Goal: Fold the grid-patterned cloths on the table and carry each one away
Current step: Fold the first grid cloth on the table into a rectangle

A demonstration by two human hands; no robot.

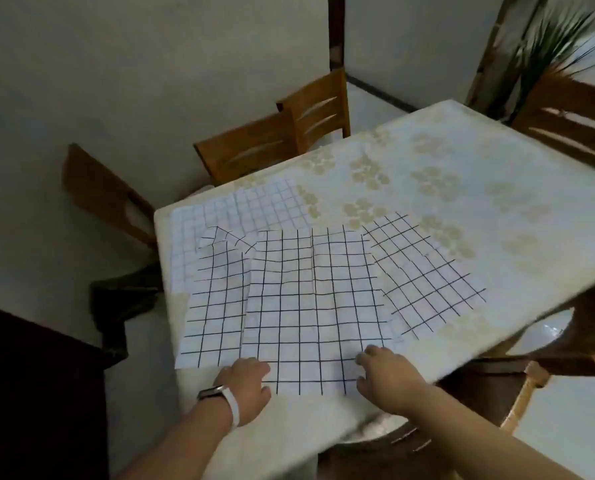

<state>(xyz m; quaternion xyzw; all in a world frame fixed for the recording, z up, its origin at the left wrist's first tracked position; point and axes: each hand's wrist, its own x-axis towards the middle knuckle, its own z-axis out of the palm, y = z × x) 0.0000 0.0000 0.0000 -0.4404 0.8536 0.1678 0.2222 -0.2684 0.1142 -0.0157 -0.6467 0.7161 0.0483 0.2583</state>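
Observation:
Several white cloths with dark grid lines lie overlapping on the table. The top cloth [306, 299] sits in the middle, reaching the near edge. Under it a second cloth [213, 306] shows at the left, a third [424, 271] at the right, and a paler fine-grid cloth [240, 209] behind. My left hand [247, 382], with a white watch band on the wrist, rests at the top cloth's near left corner, fingers curled on its edge. At the cloth's near right corner my right hand [382, 372] grips the edge.
The table [462, 168] has a cream flowered cover. Wooden chairs stand at its far left [254, 147], far right [573, 123] and near right [528, 379]. A dark cabinet [36, 393] stands at my left. A plant [559, 39] is at the back right.

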